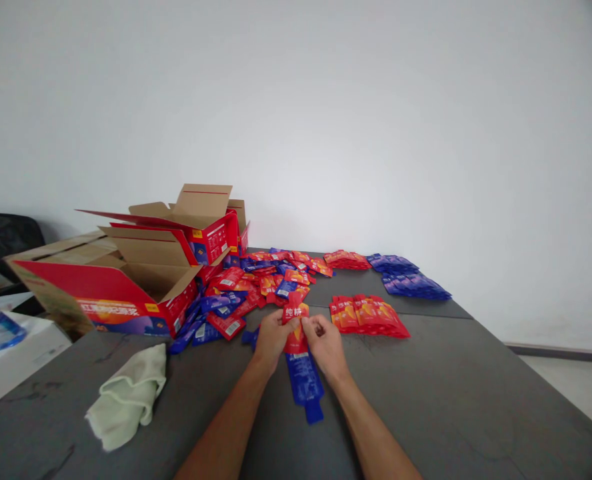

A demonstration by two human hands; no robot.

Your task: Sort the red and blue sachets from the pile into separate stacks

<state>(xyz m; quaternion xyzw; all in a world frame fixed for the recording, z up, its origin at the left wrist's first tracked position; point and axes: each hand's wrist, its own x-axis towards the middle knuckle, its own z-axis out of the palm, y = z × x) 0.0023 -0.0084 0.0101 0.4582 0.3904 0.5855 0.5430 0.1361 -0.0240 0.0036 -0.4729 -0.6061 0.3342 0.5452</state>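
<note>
A red sachet (295, 341) with white lettering is held upright in front of me between both hands. My left hand (271, 340) pinches its left edge, with the thumb on the front. On the right edge, the fingers of my right hand (326, 343) are curled and closed. A blue sachet (305, 379) with a narrow spout end extends below the red one toward me; whether it is held too or lies on the table, I cannot tell. Part of another blue sachet (249, 338) shows just left of my left hand.
Mixed red and blue sachets (256, 287) lie in a loose heap behind my hands. Rows of red sachets (369, 315) and blue sachets (416, 285) overlap at right. Open cartons (126, 293) stand at left, near a crumpled pale cloth (129, 397) on the dark table (451, 400).
</note>
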